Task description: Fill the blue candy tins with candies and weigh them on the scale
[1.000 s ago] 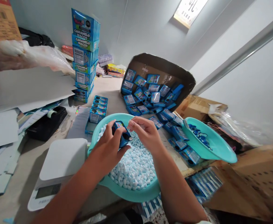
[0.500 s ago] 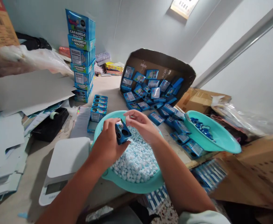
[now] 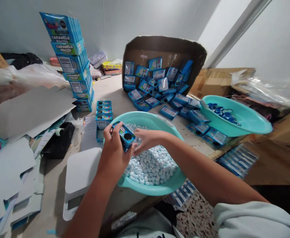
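Observation:
My left hand [image 3: 115, 155] is closed round a small blue candy box [image 3: 126, 136], held tilted above the teal basin [image 3: 152, 191]. A dark round hole shows in the end of the box facing me. White and pale blue candies [image 3: 152, 167] fill much of the basin. Close beside the box, my right hand [image 3: 147, 140] is over the candies with its fingers curled together. What those fingers hold, if anything, is hidden. Just beyond the basin's left rim, several similar boxes [image 3: 104, 115] stand in a row in a blue tray.
A white scale [image 3: 81, 170] sits left of the basin. Behind it rises a tall stack of blue display boxes [image 3: 70, 62]. Blue boxes spill from a cardboard box [image 3: 164, 49] at the back. A second teal basin [image 3: 251, 124] with blue pieces stands right. Flat cardboard sheets [image 3: 33, 109] lie left.
My right hand has come down from above the candy box to beside its lower end, and its fingers have drawn together. The left hand still holds the box. The view has shifted right.

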The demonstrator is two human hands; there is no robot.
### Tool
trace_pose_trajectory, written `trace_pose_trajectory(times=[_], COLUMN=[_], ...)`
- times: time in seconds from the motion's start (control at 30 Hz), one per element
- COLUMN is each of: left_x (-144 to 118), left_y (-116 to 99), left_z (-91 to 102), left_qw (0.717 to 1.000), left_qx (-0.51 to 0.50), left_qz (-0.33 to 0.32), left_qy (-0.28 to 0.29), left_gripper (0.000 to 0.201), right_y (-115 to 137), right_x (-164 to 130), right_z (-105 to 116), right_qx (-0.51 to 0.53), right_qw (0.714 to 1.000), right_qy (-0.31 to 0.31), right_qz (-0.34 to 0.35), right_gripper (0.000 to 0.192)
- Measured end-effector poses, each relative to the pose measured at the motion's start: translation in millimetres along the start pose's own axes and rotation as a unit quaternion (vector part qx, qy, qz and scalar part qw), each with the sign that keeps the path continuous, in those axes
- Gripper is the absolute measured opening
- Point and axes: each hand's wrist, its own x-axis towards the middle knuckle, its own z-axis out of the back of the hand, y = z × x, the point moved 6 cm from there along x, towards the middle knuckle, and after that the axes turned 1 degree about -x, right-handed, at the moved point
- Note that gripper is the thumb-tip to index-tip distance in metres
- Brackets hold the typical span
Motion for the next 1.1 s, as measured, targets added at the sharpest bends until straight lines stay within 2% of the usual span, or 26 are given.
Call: trace_pose_trajectory(times=[0.1, 0.23, 0.33, 0.43, 0.53, 0.6, 0.67, 0.73, 0.77, 0.83, 0.93, 1.03, 1.1], left_x=[0.7, -0.1, -1.0, -1.5, -2.3, -3.2, -4.3, -5.3, -5.6, -5.7, -5.1, -5.8, -7.1], left_y=[0.2, -1.6, -2.7, -4.4, -6.9, -7.2, -6.7, -7.0, -7.6, -8.8, -8.2, -7.7, -7.7], left_z=[-0.9, -0.1, -0.8, 0.8, 0.8, 1.0, 1.4, 0.9, 0.2, -1.2, -2.2, -3.6, -4.5], left_qw=[1.000, 0.999, 0.999, 0.999, 0.999, 0.999, 0.998, 0.997, 0.997, 0.997, 0.998, 0.999, 0.999], left_qx=[-0.018, -0.031, -0.033, -0.030, -0.027, -0.025, -0.024, -0.021, -0.019, -0.016, -0.012, -0.010, -0.005], left_qz=[0.013, 0.026, 0.020, 0.008, -0.017, -0.030, -0.041, -0.054, -0.062, -0.072, -0.057, -0.040, -0.033], left_qy=[0.005, 0.007, 0.021, 0.009, -0.004, -0.019, -0.037, -0.044, -0.042, -0.036, -0.032, -0.023, -0.019], left_gripper=[0.077, 0.075, 0.076, 0.077, 0.078, 0.078, 0.079, 0.079, 0.079, 0.080, 0.083, 0.080, 0.078], right_y=[4.8, 6.3, 3.5, -0.2, -0.3, -0.7, -0.9, 3.3, 8.4, 21.7, 43.1, 59.3, 65.1], right_x=[-1.2, 0.7, 2.1, 2.1, 3.4, 5.0, 3.3, -1.4, -3.5, -7.3, -10.7, -10.6, -11.0], right_z=[-9.9, -16.2, -16.2, -15.8, -11.3, -0.7, 13.4, 24.5, 28.7, 36.7, 46.9, 52.3, 54.8], right_qx=[0.029, 0.094, 0.111, 0.142, 0.173, 0.237, 0.351, 0.473, 0.522, 0.600, 0.672, 0.716, 0.726], right_qw=[0.997, 0.989, 0.987, 0.979, 0.975, 0.965, 0.921, 0.847, 0.814, 0.755, 0.691, 0.648, 0.632], right_qy=[0.072, 0.105, 0.116, 0.131, 0.104, 0.018, -0.104, -0.197, -0.219, -0.244, -0.256, -0.255, -0.269], right_qz=[0.022, 0.033, 0.000, -0.059, -0.089, -0.112, -0.135, -0.140, -0.132, -0.107, -0.072, -0.049, -0.032], right_gripper=[0.055, 0.032, 0.026, 0.027, 0.024, 0.025, 0.030, 0.034, 0.036, 0.040, 0.044, 0.045, 0.045])
